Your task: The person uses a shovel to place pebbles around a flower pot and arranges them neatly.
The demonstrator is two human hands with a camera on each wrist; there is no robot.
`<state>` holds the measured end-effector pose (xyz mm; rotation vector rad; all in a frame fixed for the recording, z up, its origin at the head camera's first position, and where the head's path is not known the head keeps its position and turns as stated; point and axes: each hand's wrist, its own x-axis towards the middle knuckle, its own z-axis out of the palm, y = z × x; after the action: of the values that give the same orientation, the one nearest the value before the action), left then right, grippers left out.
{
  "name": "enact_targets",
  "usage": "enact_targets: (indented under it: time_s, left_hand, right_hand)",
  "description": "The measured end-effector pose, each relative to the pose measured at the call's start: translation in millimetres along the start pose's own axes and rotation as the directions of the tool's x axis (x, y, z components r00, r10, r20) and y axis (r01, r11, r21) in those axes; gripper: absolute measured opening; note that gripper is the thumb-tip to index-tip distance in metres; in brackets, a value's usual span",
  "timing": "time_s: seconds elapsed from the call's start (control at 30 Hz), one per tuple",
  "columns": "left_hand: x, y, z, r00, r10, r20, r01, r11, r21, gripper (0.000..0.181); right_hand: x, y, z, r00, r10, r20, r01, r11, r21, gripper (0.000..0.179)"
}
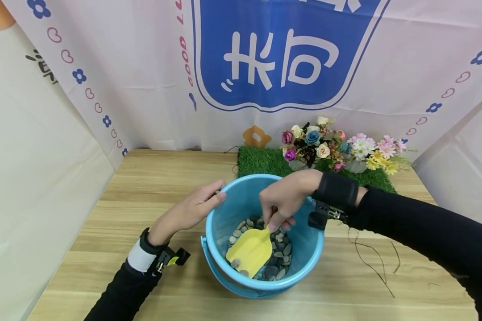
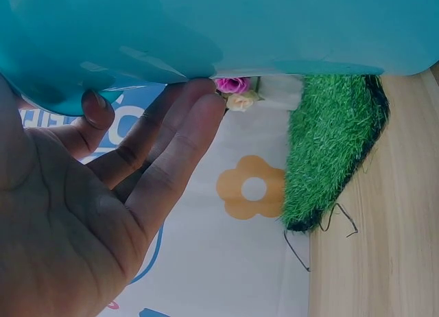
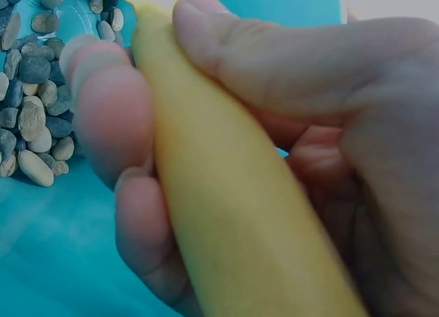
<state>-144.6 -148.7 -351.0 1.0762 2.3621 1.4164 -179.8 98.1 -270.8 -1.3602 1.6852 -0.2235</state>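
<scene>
Yellow scoop (image 1: 254, 249): judged light, stiff, smooth; held inside blue bucket (image 1: 305, 254), pebbles (image 1: 235, 263) borne near tip. Handle (image 3: 226, 180), sensible hold, clasped by fingers of right hand (image 1: 283, 200). Bucket rim touched by left hand (image 1: 186, 209), fingers extended.

Yellow scoop (image 1: 252, 250) with two pebbles (image 1: 235, 263) inside blue bucket (image 1: 241, 196)

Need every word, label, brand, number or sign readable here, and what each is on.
"GOOD LU": red letters on the white backdrop, cut off at the top of the head view.
Large white characters on the backdrop's blue panel: some cut off; I can't read them with certainty.
Black characters on the left sheet: partly hidden, unreadable.
No label, brand or number visible on the bucket or scoop.
</scene>
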Motion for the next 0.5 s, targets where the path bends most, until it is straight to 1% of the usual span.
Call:
enact_targets:
  time_s: [0.07, 0.23, 0.3, 0.47, 0.5]
  left_hand:
    - [0.0, 6.6, -0.4, 1.000, -0.004, 0.001, 0.004, 1.000, -0.005, 0.017]
    - [-0.4, 33.0, -4.0, 1.000, -0.012, 0.014, 0.012, 1.000, -0.006, 0.015]
    - [-0.5, 40.1, -5.2, 1.000, -0.015, 0.016, 0.015, 1.000, 0.003, 0.015]
    - [-0.7, 41.7, -5.1, 1.000, -0.012, 0.011, 0.012, 1.000, 0.004, 0.015]
    - [-0.5, 35.2, -4.2, 1.000, -0.011, 0.010, 0.011, 1.000, 0.001, 0.015]
  right_hand:
    - [-2.3, -1, -1, 1.000, -0.015, 0.004, 0.015, 1.000, 0.003, 0.029]
    - [-8.9, -3, -3, 0.999, -0.038, 0.012, 0.038, 0.999, 0.030, 0.030]
    - [-11.0, -2, -3, 0.999, -0.039, 0.008, 0.039, 0.998, 0.041, 0.029]
    - [-13.9, 0, -3, 0.999, -0.051, 0.001, 0.051, 0.996, 0.071, 0.025]
    - [-14.4, 0, -4, 0.998, -0.055, 0.002, 0.054, 0.995, 0.079, 0.025]
